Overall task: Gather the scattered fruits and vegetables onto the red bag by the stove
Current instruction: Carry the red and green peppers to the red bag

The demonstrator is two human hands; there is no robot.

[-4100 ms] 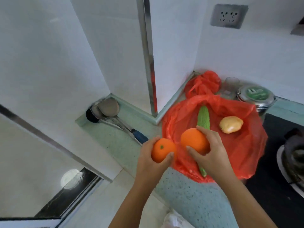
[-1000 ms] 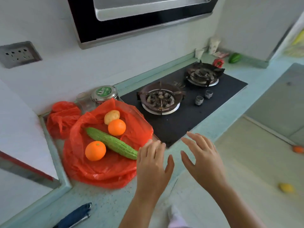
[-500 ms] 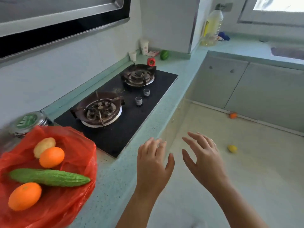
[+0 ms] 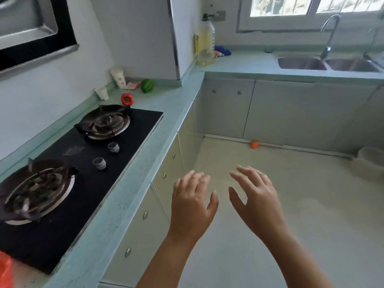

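My left hand (image 4: 193, 204) and my right hand (image 4: 256, 196) hover side by side over the floor, fingers spread, both empty. Only a sliver of the red bag (image 4: 5, 271) shows at the bottom left edge; what lies on it is out of view. A red pepper (image 4: 126, 99) sits on the counter behind the far burner. A green pepper (image 4: 147, 85) lies further back near the wall corner. A small orange fruit (image 4: 254, 144) rests on the floor against the cabinet base.
A black two-burner gas stove (image 4: 87, 163) fills the left counter (image 4: 166, 113). Two paper cups (image 4: 118, 76) stand by the wall. An oil bottle (image 4: 205, 44), a double sink (image 4: 328, 63) and tap line the far counter. A pale basin (image 4: 369, 165) sits on the floor at right.
The view has swung right, away from the red bag with its two oranges, potato and bitter gourd. Both hands let go of the oranges earlier and now stay empty. The yellow fruit on the floor is hidden.
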